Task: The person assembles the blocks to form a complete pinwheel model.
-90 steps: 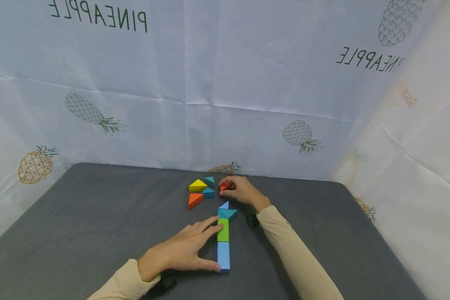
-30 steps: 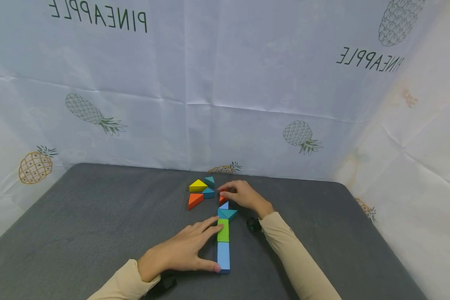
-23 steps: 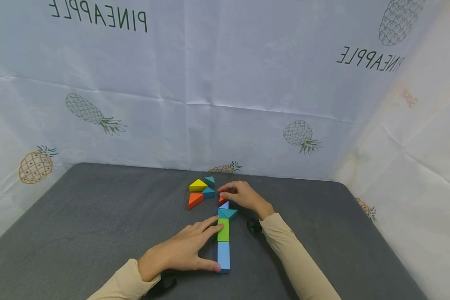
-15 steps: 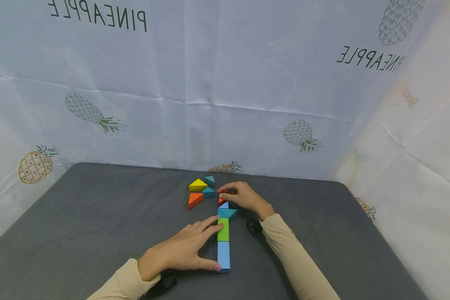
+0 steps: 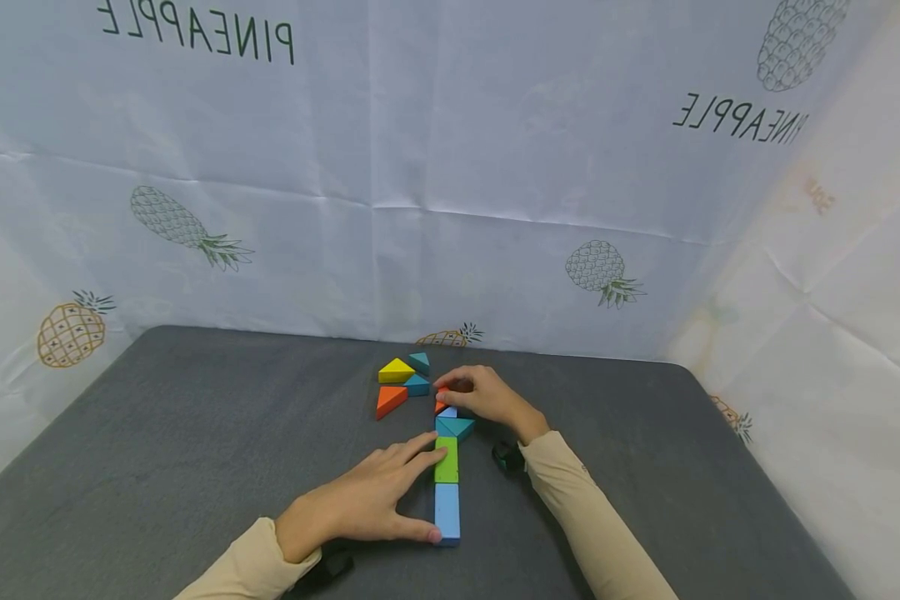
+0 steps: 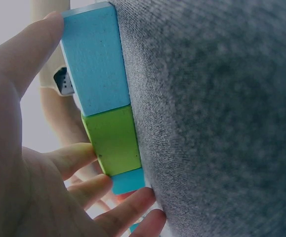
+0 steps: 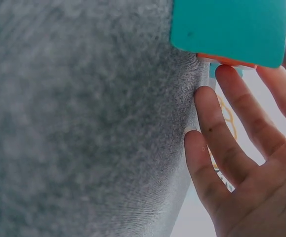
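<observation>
In the head view a row of blocks runs away from me: a light blue block [image 5: 447, 510], a green block [image 5: 447, 461], teal triangular blocks [image 5: 456, 427] and a small blue triangular block [image 5: 449, 412]. My left hand [image 5: 367, 492] lies along the row's left side, its thumb touching the light blue block and fingertips at the green one; its fingers are mostly straight. At the far end, my right hand [image 5: 487, 397] pinches a red triangular block [image 5: 440, 407] between thumb and finger, right at the small blue triangle. In the right wrist view a teal block [image 7: 229, 32] partly hides the red one.
Left of the row's far end lie an orange block [image 5: 391, 402], a yellow block [image 5: 396, 372], a blue triangular block [image 5: 417, 386] and a teal triangular block [image 5: 420, 362]. The dark grey tabletop [image 5: 195, 433] ends at a pineapple-print curtain [image 5: 420, 167].
My right hand has brought the red triangular block toward me and slightly left, from beyond the row to the small blue triangle. The left hand has stayed in place.
</observation>
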Motion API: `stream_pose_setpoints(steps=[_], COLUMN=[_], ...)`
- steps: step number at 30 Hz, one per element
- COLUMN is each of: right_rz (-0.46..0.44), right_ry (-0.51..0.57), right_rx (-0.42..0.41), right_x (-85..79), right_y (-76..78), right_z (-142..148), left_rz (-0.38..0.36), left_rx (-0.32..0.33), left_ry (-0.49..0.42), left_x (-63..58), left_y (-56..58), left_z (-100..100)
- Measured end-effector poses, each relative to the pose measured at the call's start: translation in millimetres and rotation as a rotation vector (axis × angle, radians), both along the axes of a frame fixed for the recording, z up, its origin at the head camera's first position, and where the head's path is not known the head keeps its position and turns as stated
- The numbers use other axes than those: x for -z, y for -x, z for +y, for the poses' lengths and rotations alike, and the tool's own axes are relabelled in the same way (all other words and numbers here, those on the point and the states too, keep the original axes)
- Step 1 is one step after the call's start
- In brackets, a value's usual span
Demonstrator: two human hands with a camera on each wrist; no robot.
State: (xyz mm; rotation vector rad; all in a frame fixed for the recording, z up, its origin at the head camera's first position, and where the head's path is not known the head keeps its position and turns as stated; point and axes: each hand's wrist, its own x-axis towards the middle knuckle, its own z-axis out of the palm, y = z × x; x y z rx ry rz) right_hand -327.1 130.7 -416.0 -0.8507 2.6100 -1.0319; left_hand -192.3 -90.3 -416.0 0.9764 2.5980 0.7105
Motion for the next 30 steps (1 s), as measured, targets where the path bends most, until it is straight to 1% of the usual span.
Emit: stream_pose_setpoints(steps=[16, 22, 25, 30], right_rz=[0.001, 0.05, 0.077, 0.086], right_ry=[-0.004, 0.011, 0.018, 0.019], right_rx=[-0.037, -0.059, -0.042, 0.034], right_x=[-2.7, 0.7, 1.2, -2.0], right_y=[-3.9, -3.2, -3.6, -7.4], right_z=[2.2, 4.0, 5.7, 9.1], left_rz=[-0.013, -0.013, -0.008, -0.004], left_rx=[0.002, 0.0, -0.002, -0.002], left_ry=[-0.014, -0.009, -0.009, -0.01], left_x=[-0.3, -0.3, 0.2, 1.0], left_y=[-0.1, 0.0, 0.1, 0.0], left_z=[-0.5, 0.1, 0.0, -0.2])
